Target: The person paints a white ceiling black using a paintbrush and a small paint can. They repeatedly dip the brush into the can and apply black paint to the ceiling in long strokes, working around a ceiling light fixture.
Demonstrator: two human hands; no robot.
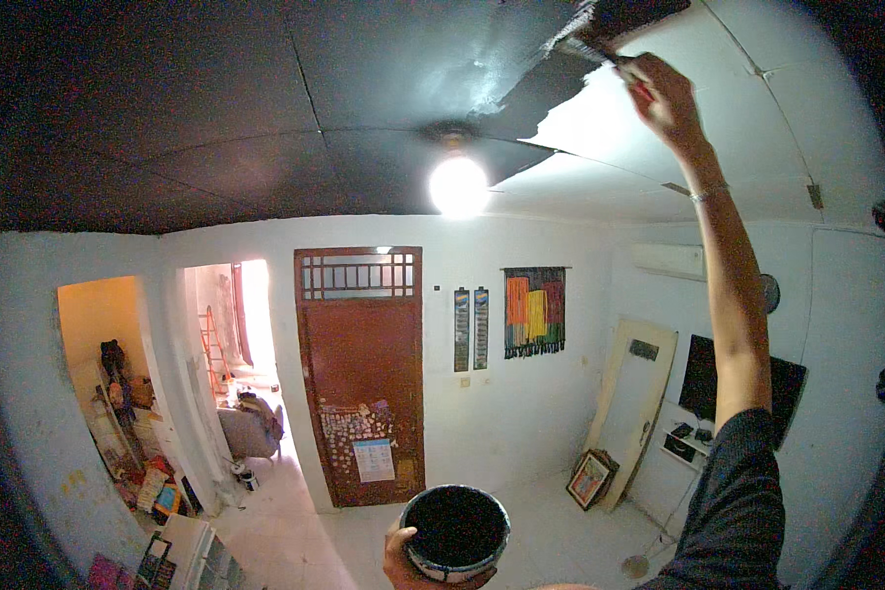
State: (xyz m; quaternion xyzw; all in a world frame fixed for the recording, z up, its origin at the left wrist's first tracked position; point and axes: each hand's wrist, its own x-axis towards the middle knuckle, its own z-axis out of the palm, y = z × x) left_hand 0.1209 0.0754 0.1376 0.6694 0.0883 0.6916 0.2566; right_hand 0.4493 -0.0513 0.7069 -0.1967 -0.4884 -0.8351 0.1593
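Observation:
My right hand [662,103] is raised high, closed round the handle of a paintbrush [590,51] whose bristles meet the ceiling at a ragged edge between black paint [206,69] and white surface [796,88]. At the bottom centre, my left hand [403,551] grips a small bucket [454,521] of black paint, its fingers round the rim and side. A lit globe lamp [458,185] hangs from the black-painted part of the ceiling.
A brown door [359,334], wall hanging [534,310], leaning pale panel [619,413], framed picture [592,479] and wall screen [787,398] stand around the room. Doorways open at the left, with an orange ladder [209,344] and clutter [143,442]. A white appliance [182,556] sits lower left.

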